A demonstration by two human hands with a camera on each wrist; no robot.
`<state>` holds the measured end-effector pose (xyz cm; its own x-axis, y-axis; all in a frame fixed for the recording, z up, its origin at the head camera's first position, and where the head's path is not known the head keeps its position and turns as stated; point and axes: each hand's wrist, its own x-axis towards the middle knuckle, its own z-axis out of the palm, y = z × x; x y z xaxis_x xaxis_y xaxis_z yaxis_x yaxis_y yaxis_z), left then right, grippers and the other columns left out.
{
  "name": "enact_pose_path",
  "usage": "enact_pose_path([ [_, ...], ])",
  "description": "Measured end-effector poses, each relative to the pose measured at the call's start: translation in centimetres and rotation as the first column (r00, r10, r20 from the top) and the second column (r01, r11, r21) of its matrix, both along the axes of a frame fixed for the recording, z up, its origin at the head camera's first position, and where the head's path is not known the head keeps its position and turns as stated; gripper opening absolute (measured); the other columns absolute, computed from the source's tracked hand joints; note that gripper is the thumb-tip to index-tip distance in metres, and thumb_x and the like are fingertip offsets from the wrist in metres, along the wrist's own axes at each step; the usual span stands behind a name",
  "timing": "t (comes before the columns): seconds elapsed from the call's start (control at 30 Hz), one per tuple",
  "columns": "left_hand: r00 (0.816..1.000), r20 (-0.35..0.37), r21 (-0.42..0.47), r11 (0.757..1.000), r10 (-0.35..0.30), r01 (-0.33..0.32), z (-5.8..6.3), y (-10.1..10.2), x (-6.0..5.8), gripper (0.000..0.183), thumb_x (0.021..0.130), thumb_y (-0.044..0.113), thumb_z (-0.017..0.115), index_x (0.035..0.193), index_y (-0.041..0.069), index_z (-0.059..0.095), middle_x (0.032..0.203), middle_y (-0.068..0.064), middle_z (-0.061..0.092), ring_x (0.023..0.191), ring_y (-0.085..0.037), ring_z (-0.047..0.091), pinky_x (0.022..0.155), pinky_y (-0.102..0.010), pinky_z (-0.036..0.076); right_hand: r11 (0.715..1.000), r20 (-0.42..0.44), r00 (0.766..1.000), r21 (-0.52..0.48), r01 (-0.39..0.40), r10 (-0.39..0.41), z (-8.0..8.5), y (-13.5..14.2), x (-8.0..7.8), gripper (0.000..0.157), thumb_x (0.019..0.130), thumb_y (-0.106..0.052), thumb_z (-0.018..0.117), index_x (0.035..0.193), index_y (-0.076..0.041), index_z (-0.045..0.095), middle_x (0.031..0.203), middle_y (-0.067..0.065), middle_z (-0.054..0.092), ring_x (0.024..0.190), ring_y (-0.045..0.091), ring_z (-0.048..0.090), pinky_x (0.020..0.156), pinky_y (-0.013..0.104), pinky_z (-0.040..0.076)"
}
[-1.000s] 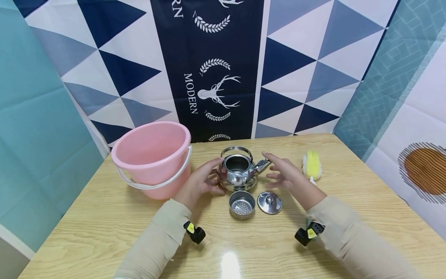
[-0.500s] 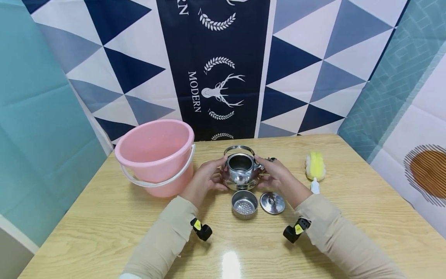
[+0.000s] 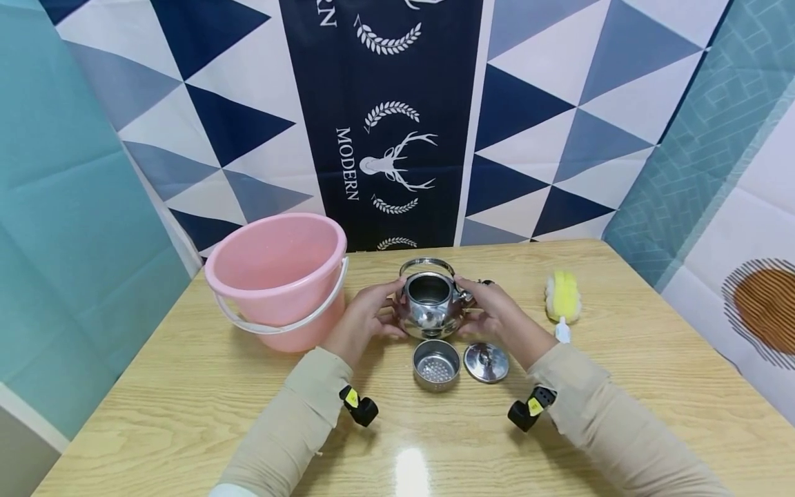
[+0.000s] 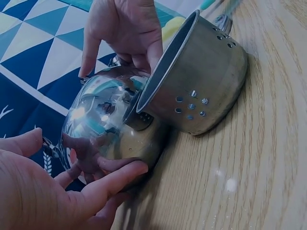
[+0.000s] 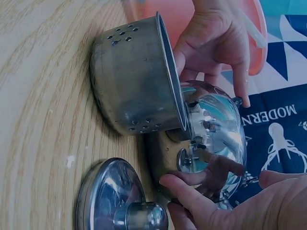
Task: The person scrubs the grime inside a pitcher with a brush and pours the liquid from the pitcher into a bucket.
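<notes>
A shiny steel teapot (image 3: 430, 314) stands lidless on the table, its hoop handle raised at the back. My left hand (image 3: 370, 314) holds the pot's left side, thumb near the handle's base and fingers round the lower body. From the opposite side my right hand (image 3: 493, 310) grips it, largely covering the spout. Just in front sits a perforated steel strainer cup (image 3: 436, 366), upright; its side holes show in the left wrist view. Beside that cup lies the round lid (image 3: 486, 362), knob up. Both thumbs and fingers are reflected in the pot's polished side.
A pink bucket (image 3: 273, 290) with a white handle stands left of the teapot, close to my left hand. To the right lies a yellow-and-white sponge brush (image 3: 563, 297). The wooden table (image 3: 397, 428) ends at a patterned wall cloth behind.
My right hand has moved left from beside the spout onto the teapot, and my left hand has settled against its side. Over the last half second almost nothing has moved.
</notes>
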<state>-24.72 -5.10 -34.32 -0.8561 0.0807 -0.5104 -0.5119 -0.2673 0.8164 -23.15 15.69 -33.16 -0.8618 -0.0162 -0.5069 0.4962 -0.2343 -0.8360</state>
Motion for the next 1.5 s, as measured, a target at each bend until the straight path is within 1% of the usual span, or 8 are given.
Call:
enact_pose_path([
  [0.3, 0.999, -0.041, 0.022, 1.000, 0.014, -0.013, 1.8, 0.0, 0.7, 0.049, 0.088, 0.030, 0.074, 0.129, 0.008, 0.056, 0.136, -0.020, 0.047, 0.119, -0.044, 0.050, 0.087, -0.071, 0.043, 0.999, -0.076, 0.996, 0.021, -0.041, 0.042, 0.9, 0.6, -0.4, 0.081, 0.091, -0.040, 0.069, 0.149, -0.004, 0.025, 0.156, 0.022, 0.012, 0.137, 0.052, 0.023, 0.091, 0.064, 0.045],
  [0.5, 0.996, -0.085, 0.015, 1.000, 0.004, -0.002, 3.6, 0.0, 1.8, 0.042, 0.092, 0.030, 0.069, 0.127, 0.010, 0.058, 0.123, -0.017, 0.050, 0.118, -0.041, 0.050, 0.089, -0.072, 0.042, 0.992, -0.144, 0.987, 0.114, -0.058, 0.074, 3.0, 0.1, 1.0, 0.082, 0.094, -0.042, 0.061, 0.152, -0.004, 0.016, 0.155, 0.019, 0.011, 0.136, 0.047, 0.028, 0.089, 0.058, 0.051],
  [0.73, 0.976, -0.202, -0.076, 0.995, -0.079, 0.065, 6.2, -0.7, 3.5, 0.037, 0.098, 0.034, 0.060, 0.124, 0.008, 0.058, 0.100, -0.011, 0.049, 0.098, -0.033, 0.050, 0.085, -0.068, 0.048, 0.984, -0.228, 0.967, 0.161, -0.075, 0.111, 5.0, -0.2, 2.4, 0.083, 0.094, -0.045, 0.060, 0.151, -0.004, 0.016, 0.152, 0.021, 0.012, 0.134, 0.048, 0.028, 0.082, 0.053, 0.056],
  [0.83, 0.968, -0.231, -0.073, 0.994, -0.100, 0.085, 7.4, -1.1, 4.1, 0.037, 0.099, 0.033, 0.059, 0.126, 0.008, 0.056, 0.095, -0.010, 0.050, 0.095, -0.032, 0.050, 0.085, -0.069, 0.047, 0.981, -0.260, 0.957, 0.178, -0.082, 0.128, 5.9, -0.3, 2.9, 0.085, 0.094, -0.047, 0.060, 0.151, -0.004, 0.015, 0.153, 0.021, 0.011, 0.134, 0.048, 0.026, 0.082, 0.052, 0.056],
  [0.97, 0.956, -0.265, -0.103, 0.990, -0.124, 0.100, 8.9, -1.8, 4.8, 0.040, 0.099, 0.033, 0.058, 0.132, 0.010, 0.053, 0.107, -0.011, 0.052, 0.106, -0.036, 0.049, 0.082, -0.066, 0.050, 0.977, -0.291, 0.947, 0.198, -0.083, 0.139, 7.4, -0.7, 3.5, 0.084, 0.094, -0.048, 0.059, 0.151, -0.005, 0.015, 0.152, 0.019, 0.014, 0.131, 0.046, 0.028, 0.082, 0.051, 0.057],
  [1.17, 0.958, -0.263, -0.125, 0.989, -0.113, 0.083, 11.0, -3.0, 5.7, 0.047, 0.098, 0.035, 0.059, 0.138, 0.013, 0.047, 0.129, -0.014, 0.047, 0.120, -0.039, 0.046, 0.080, -0.062, 0.054, 0.965, -0.326, 0.932, 0.251, -0.079, 0.161, 9.7, -1.7, 4.0, 0.084, 0.092, -0.050, 0.062, 0.148, -0.004, 0.020, 0.147, 0.019, 0.022, 0.124, 0.042, 0.036, 0.078, 0.049, 0.058],
  [1.33, 0.954, -0.278, -0.099, 0.991, -0.110, 0.085, 12.6, -4.1, 6.0, 0.048, 0.099, 0.036, 0.057, 0.140, 0.015, 0.045, 0.133, -0.014, 0.046, 0.125, -0.040, 0.043, 0.085, -0.063, 0.051, 0.958, -0.355, 0.919, 0.277, -0.073, 0.173, 11.4, -2.6, 4.1, 0.090, 0.090, -0.051, 0.065, 0.150, -0.004, 0.017, 0.148, 0.019, 0.025, 0.123, 0.041, 0.040, 0.076, 0.049, 0.059],
  [1.5, 0.958, -0.271, -0.087, 0.994, -0.094, 0.073, 14.3, -5.4, 6.1, 0.045, 0.099, 0.035, 0.056, 0.139, 0.016, 0.048, 0.127, -0.010, 0.049, 0.127, -0.036, 0.043, 0.092, -0.065, 0.046, 0.956, -0.377, 0.910, 0.286, -0.065, 0.174, 12.8, -3.8, 3.8, 0.083, 0.089, -0.050, 0.066, 0.146, -0.004, 0.027, 0.141, 0.017, 0.033, 0.118, 0.037, 0.046, 0.072, 0.046, 0.060],
])
